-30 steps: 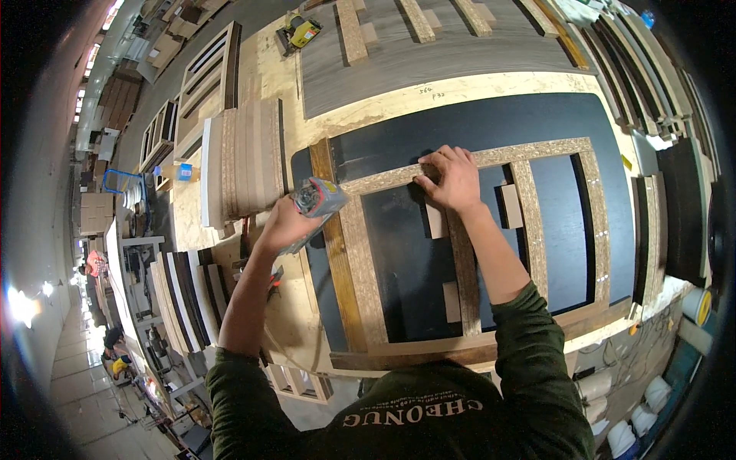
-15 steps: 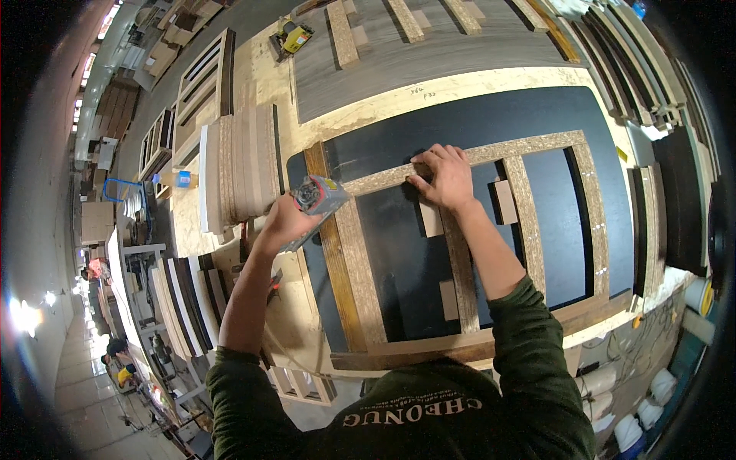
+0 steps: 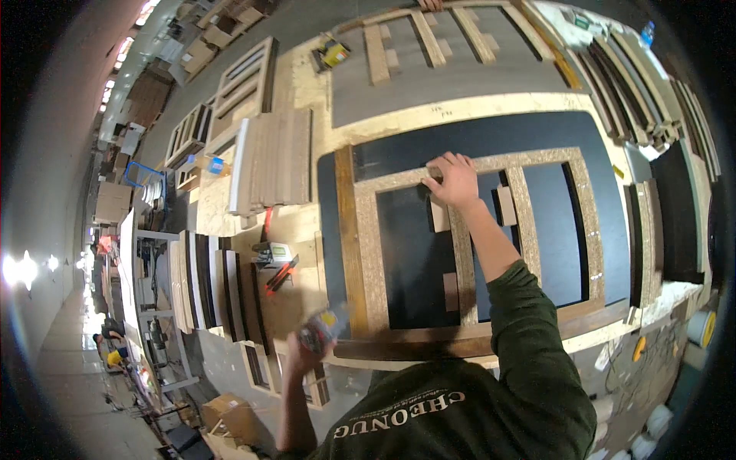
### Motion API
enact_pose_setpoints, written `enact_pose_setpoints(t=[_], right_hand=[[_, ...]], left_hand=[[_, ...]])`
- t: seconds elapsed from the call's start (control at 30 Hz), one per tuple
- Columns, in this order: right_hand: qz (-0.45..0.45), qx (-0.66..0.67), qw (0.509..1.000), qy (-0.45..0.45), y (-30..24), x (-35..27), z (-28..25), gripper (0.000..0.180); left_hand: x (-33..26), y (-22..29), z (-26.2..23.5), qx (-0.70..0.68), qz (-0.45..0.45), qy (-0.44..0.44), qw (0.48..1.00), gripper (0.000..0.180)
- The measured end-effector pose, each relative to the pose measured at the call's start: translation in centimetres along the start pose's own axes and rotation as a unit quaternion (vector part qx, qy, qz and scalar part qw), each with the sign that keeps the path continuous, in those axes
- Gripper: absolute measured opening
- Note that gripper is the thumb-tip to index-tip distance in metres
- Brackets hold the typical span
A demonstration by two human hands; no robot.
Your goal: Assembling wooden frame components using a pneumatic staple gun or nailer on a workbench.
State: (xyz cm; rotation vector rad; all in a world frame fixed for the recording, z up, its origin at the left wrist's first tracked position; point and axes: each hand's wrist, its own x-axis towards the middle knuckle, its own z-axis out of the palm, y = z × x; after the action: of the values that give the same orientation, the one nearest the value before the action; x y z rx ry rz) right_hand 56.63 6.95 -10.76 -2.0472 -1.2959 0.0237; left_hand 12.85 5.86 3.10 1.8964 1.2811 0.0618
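A chipboard frame (image 3: 369,261) with several crossbars lies on a dark panel (image 3: 414,230) in front of me. My right hand (image 3: 458,182) is closed over its far rail, where an inner crossbar (image 3: 462,261) meets the rail. My left hand (image 3: 297,359) is closed around a grey and red staple gun (image 3: 318,331), blurred by motion, near the frame's near left corner. Small wood blocks (image 3: 506,205) sit against the crossbars. A brown wooden strip (image 3: 349,238) runs along the frame's left side, another strip (image 3: 414,349) along its near edge.
Red-handled pliers (image 3: 282,274) and a small box (image 3: 274,254) lie left of the panel. Stacked boards (image 3: 280,157) stand beyond them. A yellow tool (image 3: 332,54) rests farther off. Another person's hand (image 3: 432,4) touches a second frame at the far edge. More stacked strips (image 3: 644,238) lie at right.
My left hand has brought the staple gun away from the frame's far left corner, toward me. My right hand stays on the far rail. Another person's hand has come into view at the far edge.
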Motion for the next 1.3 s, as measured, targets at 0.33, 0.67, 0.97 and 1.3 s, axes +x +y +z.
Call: enact_pose_setpoints(t=[0.33,0.67,0.97,1.3], right_hand=[[-0.096,0.054,0.987,-0.114,-6.9,-16.4,-3.8,0.060],[-0.223,0.027,0.964,-0.145,-13.8,-25.6,-4.6,0.052],[-0.228,0.021,0.966,-0.116,-14.2,-26.2,-5.4,0.051],[-0.192,-0.021,0.965,-0.176,-13.0,-26.1,-4.4,0.052]], left_hand=[[-15.2,-8.6,8.8,-0.113,0.009,-0.005,0.994,0.033],[-23.8,-9.8,10.6,-0.134,-0.053,0.024,0.989,0.039],[-26.1,-16.9,15.9,-0.110,0.094,0.020,0.989,0.035],[-26.4,-12.4,16.5,-0.079,-0.004,-0.035,0.996,0.042]])
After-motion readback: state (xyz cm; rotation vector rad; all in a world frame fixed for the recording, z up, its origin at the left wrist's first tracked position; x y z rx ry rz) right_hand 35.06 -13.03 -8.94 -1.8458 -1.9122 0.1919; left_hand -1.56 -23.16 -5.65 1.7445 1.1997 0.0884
